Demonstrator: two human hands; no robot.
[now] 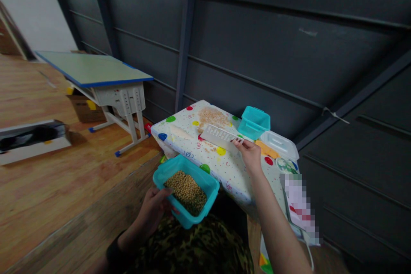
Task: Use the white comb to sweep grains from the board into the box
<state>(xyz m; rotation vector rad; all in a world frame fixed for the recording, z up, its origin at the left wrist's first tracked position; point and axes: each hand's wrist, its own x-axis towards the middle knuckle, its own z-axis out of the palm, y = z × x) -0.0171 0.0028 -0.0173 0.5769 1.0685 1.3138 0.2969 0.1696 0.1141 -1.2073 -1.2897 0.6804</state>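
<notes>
My left hand (153, 210) grips the near edge of a teal plastic box (205, 185) filled with yellowish beans (186, 192), held just below the edge of a small table. My right hand (249, 153) is closed on the end of a flat white slotted plastic piece (219, 135), which lies on the spotted tablecloth (189, 137). Beyond the white piece a patch of pale grains (212, 116) is spread on the cloth.
A second teal box (254, 122) and a clear lid or tray (278, 143) stand at the table's far side against a dark panelled wall. A blue-edged desk (93, 69) stands to the left on a wooden floor, with a box (32, 140) beside it.
</notes>
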